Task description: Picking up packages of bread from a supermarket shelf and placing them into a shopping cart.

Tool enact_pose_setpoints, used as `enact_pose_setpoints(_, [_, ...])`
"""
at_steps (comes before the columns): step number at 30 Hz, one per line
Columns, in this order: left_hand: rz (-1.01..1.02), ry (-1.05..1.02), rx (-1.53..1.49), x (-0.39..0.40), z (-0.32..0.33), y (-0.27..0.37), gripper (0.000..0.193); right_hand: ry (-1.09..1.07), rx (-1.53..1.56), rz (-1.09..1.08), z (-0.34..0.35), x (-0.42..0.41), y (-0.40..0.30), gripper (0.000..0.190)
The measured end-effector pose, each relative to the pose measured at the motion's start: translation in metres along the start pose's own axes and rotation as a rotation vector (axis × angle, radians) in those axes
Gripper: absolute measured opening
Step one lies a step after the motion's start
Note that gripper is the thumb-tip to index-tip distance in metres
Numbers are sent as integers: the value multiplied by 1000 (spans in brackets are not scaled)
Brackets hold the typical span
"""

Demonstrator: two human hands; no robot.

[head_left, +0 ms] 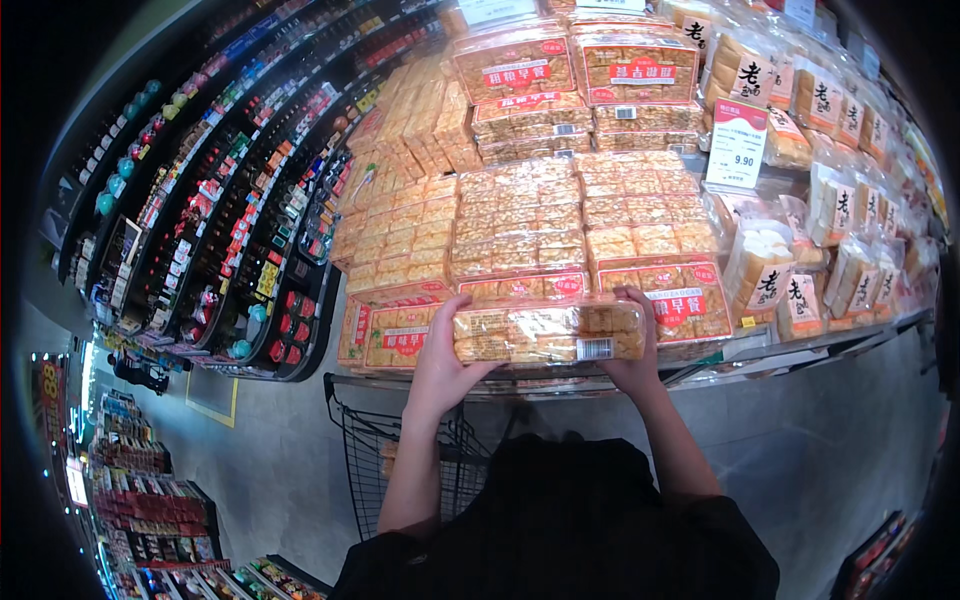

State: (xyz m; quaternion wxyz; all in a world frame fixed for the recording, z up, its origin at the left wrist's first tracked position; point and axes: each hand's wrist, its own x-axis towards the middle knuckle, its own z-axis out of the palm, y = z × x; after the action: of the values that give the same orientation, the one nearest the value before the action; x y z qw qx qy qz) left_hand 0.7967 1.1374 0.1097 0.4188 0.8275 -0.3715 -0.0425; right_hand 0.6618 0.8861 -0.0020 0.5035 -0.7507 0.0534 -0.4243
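Note:
Between my two hands is a clear plastic-wrapped pack of golden pastry blocks, its side with a barcode and printing turned up towards me. My left hand grips its left end, thumb along the lower edge. The right end is held by my right hand, fingers over the top edge. Just beyond it, similar packs lie in tight rows on a display. Red-labelled packs face me at the display's front, partly hidden by the held pack and my right hand.
To the right, bagged bread loaves fill the display beside a price sign. A black wire shopping cart stands below left, partly behind my left arm. Curved shelves of small goods rise at left. A distant person is on the grey floor.

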Motion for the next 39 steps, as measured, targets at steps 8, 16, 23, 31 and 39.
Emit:
enact_pose_setpoints(8, [4,2,-4,0,1,-2,89,-3,1,18,-1,1,-3,101])
enact_pose_setpoints(16, [-11,-4,-36,-1,1,-1,90,3,2,3,0,-1,-1,101])
enact_pose_setpoints(23, [12,7,-35,1,2,0,90,8,3,4,-1,1,-2,98])
enact_pose_setpoints(31, [-19,1,-37,1,0,5,89,5,-56,11,-2,2,-7,97])
enact_pose_setpoints(39, [-27,-1,-44,0,0,3,89,21,-31,0,0,0,-3,98])
